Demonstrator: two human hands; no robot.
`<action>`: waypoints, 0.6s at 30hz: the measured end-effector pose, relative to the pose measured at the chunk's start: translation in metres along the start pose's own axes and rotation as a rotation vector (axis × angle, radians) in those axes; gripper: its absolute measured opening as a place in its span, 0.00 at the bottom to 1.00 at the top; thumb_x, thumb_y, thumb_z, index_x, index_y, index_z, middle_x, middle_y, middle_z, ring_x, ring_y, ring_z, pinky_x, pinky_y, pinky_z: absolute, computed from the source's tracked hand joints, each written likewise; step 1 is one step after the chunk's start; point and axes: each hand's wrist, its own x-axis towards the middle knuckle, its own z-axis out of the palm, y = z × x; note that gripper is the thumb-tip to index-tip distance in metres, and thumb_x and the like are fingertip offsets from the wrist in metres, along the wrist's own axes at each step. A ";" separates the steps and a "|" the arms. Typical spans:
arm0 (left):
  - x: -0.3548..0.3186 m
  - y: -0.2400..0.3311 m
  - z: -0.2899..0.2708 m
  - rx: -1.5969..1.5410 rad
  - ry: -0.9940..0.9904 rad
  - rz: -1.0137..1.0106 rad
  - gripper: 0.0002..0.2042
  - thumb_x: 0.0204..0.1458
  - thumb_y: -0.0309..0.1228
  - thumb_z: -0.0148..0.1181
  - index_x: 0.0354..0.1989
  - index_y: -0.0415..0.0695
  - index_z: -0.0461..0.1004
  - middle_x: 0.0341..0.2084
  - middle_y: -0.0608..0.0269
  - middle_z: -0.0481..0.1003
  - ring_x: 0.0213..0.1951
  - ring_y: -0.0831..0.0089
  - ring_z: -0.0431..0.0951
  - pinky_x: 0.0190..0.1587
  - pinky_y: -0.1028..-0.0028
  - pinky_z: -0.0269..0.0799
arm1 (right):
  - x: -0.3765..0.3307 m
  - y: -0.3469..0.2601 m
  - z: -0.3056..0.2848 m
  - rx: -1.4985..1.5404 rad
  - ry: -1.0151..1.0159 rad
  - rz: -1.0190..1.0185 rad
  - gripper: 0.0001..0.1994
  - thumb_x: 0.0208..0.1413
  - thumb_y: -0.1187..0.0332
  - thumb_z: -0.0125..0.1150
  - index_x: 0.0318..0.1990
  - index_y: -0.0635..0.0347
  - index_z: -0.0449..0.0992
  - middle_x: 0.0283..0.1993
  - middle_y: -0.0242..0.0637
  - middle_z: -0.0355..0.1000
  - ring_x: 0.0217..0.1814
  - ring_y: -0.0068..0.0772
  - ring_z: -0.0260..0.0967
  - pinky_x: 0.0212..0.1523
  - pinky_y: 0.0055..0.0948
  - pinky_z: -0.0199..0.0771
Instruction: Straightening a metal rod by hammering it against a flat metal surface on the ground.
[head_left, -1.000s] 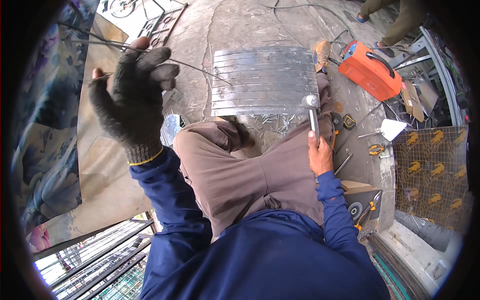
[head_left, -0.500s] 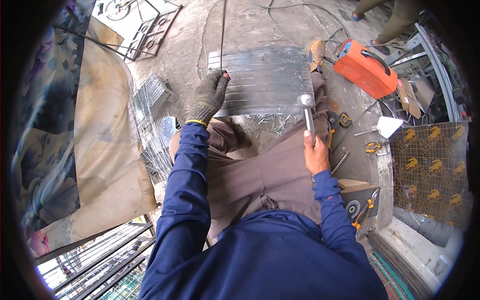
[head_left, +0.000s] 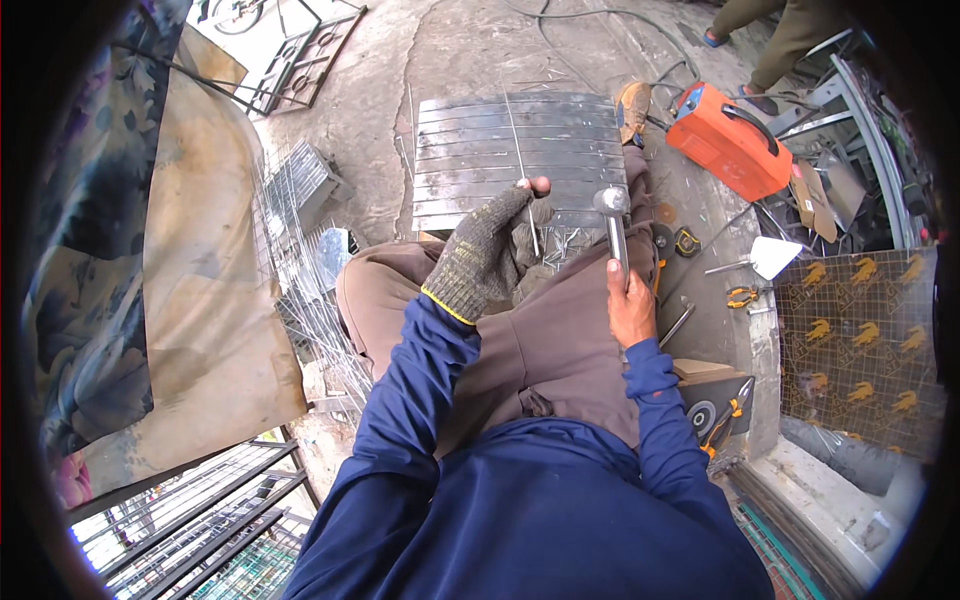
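My left hand (head_left: 487, 247), in a grey knit glove with bare fingertips, pinches a thin metal rod (head_left: 517, 135) between thumb and finger. The rod slants up across a slatted metal plate (head_left: 480, 150) that lies low in front of me, and its near end pokes out below my fingers. My right hand (head_left: 631, 305) is bare and closed round the handle of a metal hammer (head_left: 612, 205). The hammer's rounded head points away from me, beside the plate's near right corner. Short cut metal pieces (head_left: 568, 243) lie just below the plate's near edge, partly hidden by my glove.
An orange machine (head_left: 730, 140) with a black handle stands at the far right, near another person's legs (head_left: 785, 50). A tape measure (head_left: 687, 241), pliers (head_left: 741, 297) and a white-bladed tool (head_left: 775, 257) lie on my right. Thin wires (head_left: 325, 310) and metal blocks (head_left: 300, 187) lie left.
My left hand has come nearer and to the right, bringing the rod from the plate's left side to over its middle. The right hand and hammer have hardly moved.
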 end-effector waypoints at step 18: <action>0.005 0.025 0.027 -0.508 -0.231 0.086 0.12 0.67 0.28 0.48 0.52 0.38 0.74 0.49 0.49 0.79 0.34 0.64 0.84 0.34 0.69 0.82 | 0.001 0.005 0.001 0.027 0.011 -0.019 0.34 0.66 0.36 0.45 0.41 0.66 0.75 0.35 0.62 0.74 0.42 0.70 0.70 0.44 0.53 0.69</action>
